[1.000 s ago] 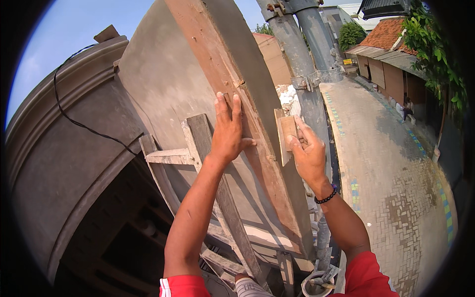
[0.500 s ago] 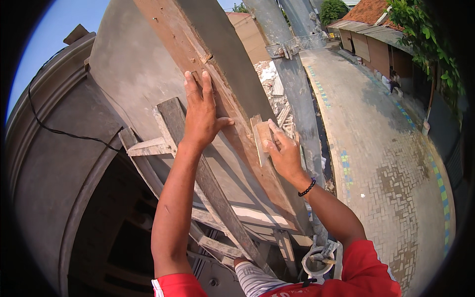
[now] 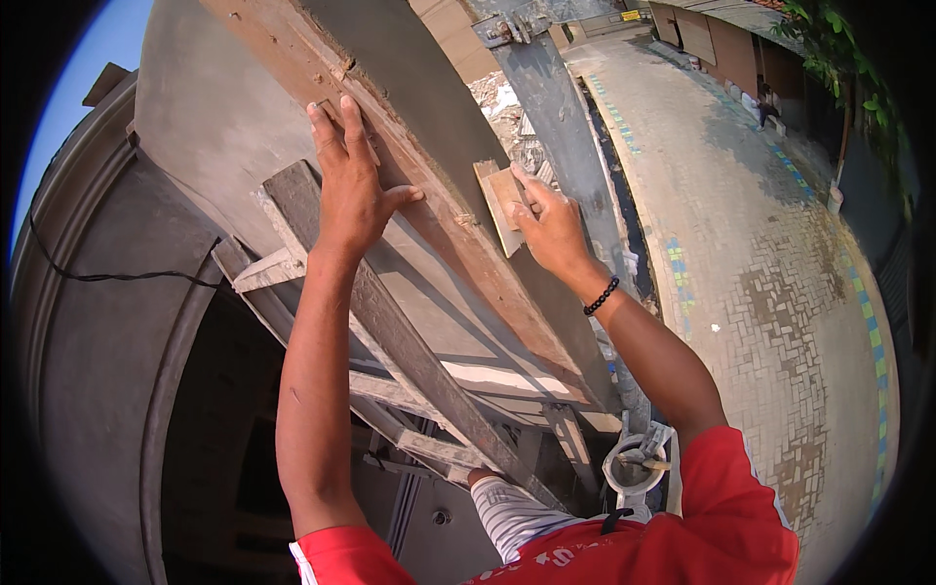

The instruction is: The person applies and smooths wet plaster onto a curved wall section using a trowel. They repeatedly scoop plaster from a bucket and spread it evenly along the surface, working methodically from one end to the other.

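My left hand (image 3: 351, 190) presses with spread fingers on a long brown wooden board (image 3: 439, 229), which runs along the edge of a grey plastered wall. In my right hand (image 3: 554, 229) is a small wooden float (image 3: 499, 203), gripped by its block-shaped handle. The float lies against the narrow grey plastered face (image 3: 419, 102) just right of the board. How the float's underside meets the plaster is hidden. Pale dust or mortar marks the right fingertips.
A worn wooden ladder (image 3: 390, 327) leans under my left forearm. Grey metal posts (image 3: 556, 117) stand beyond my right hand, above rubble. A round metal ring fitting (image 3: 634, 463) sits near my body. Far below right is a paved lane (image 3: 721, 244), where a person sits. A black cable (image 3: 117, 276) hangs left.
The float in my right hand has moved up along the wall edge, off the board and onto the grey face. My left hand stays on the board; the whole view has shifted.
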